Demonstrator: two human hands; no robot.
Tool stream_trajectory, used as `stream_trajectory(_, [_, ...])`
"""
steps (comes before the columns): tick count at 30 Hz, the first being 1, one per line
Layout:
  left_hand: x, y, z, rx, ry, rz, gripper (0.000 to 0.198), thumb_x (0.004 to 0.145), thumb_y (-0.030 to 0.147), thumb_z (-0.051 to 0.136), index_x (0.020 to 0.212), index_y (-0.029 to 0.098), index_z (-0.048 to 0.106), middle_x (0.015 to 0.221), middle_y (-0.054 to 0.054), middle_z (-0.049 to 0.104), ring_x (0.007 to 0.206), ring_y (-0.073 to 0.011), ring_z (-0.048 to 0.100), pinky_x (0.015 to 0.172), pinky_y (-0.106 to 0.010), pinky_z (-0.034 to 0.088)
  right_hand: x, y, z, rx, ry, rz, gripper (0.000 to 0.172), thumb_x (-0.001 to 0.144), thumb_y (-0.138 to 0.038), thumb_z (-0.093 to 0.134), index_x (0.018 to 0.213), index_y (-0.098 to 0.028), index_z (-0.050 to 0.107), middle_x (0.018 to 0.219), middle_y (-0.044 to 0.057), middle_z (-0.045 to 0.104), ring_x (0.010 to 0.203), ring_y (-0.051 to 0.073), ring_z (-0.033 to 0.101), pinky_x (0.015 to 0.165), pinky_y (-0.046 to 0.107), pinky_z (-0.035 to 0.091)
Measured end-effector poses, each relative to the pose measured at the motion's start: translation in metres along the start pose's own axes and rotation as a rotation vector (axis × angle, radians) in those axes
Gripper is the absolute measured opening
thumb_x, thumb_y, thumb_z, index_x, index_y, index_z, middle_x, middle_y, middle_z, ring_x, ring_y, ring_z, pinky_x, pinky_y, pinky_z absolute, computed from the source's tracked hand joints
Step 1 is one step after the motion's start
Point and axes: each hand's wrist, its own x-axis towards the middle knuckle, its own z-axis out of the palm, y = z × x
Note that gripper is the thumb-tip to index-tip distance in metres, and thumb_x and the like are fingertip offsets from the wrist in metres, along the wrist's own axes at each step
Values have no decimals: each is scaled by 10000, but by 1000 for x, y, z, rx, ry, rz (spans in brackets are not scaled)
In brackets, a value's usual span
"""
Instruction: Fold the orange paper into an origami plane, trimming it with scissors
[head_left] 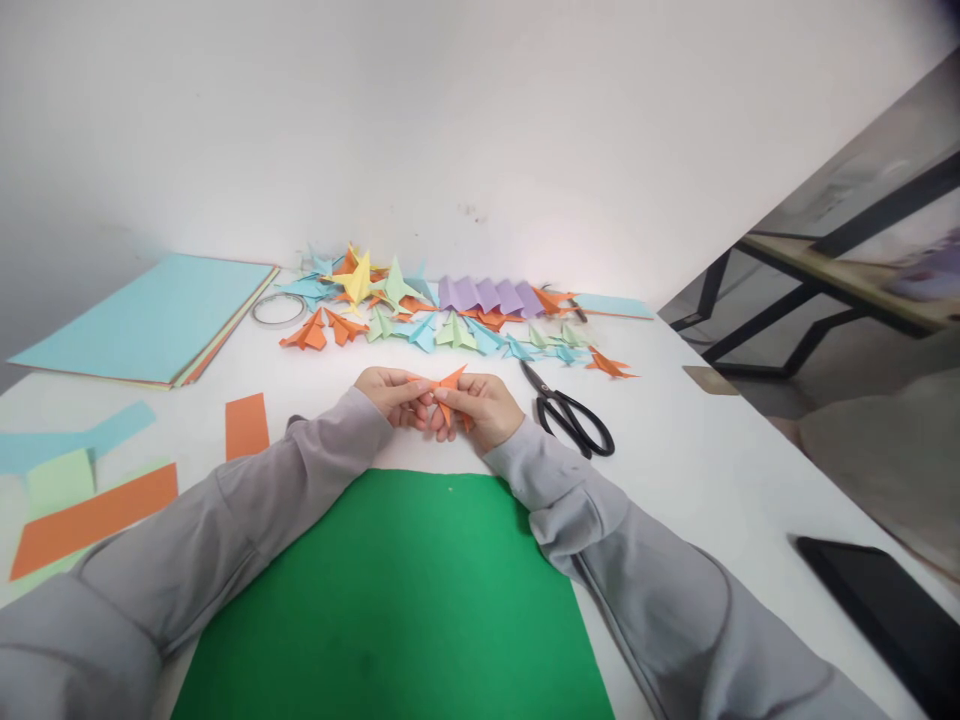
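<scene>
Between my two hands is a small folded orange paper piece (452, 380) with pointed tips. My left hand (394, 395) pinches its left side between thumb and fingers. On the other side, my right hand (484, 408) grips it with the thumb laid over the front. Fingers cover part of the folds. Both hands are just above the white table, beyond the far edge of a green sheet (420, 590). Black-handled scissors (566, 410) lie to the right of my right hand.
Behind my hands lie many folded paper shapes, among them a yellow one (358, 280) and a purple pleated strip (487, 296). A tape roll (279, 310) and a blue-topped paper stack (150, 320) are left. Orange strips (97, 518) lie nearer. A black tablet-like device (877, 600) is right.
</scene>
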Motion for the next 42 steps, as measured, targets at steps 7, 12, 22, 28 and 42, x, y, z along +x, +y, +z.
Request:
stream_trajectory(7, [-2, 5, 3, -2, -11, -41, 233, 694, 200, 686, 522, 64, 608, 394, -46, 573, 350, -98, 540, 382, -181, 443, -1, -4, 2, 28, 46, 43, 292, 538, -347, 760, 547, -109, 589, 436, 59, 631, 315, 136, 557, 279, 178, 398])
stream_trajectory(12, [-3, 7, 3, -89, 102, 23, 185, 692, 170, 651, 547, 61, 615, 444, -37, 590, 356, -104, 540, 357, -207, 449, 0, -5, 3, 81, 89, 43, 233, 535, -304, 733, 530, -127, 581, 397, 48, 614, 284, 140, 536, 267, 192, 399])
stream_trajectory(22, [-4, -6, 1, 44, 134, 338, 300, 519, 185, 773, 766, 73, 646, 548, -27, 644, 550, -141, 628, 488, -258, 546, 0, -7, 3, 78, 85, 70, 240, 513, -311, 738, 530, -122, 592, 399, 51, 616, 292, 144, 545, 268, 189, 396])
stream_trajectory(28, [-4, -4, -1, 27, 124, 311, 243, 523, 163, 769, 713, 69, 651, 511, -29, 643, 495, -126, 619, 507, -250, 547, 0, -4, 2, 54, 81, 48, 250, 539, -324, 733, 531, -128, 578, 402, 49, 614, 295, 144, 541, 274, 202, 398])
stream_trajectory(42, [-3, 2, -5, -40, 107, 243, 132, 541, 61, 701, 670, 60, 675, 576, -56, 667, 459, -146, 615, 451, -275, 532, 0, -5, 3, 60, 86, 62, 239, 540, -314, 728, 540, -127, 580, 405, 49, 617, 293, 142, 540, 274, 199, 400])
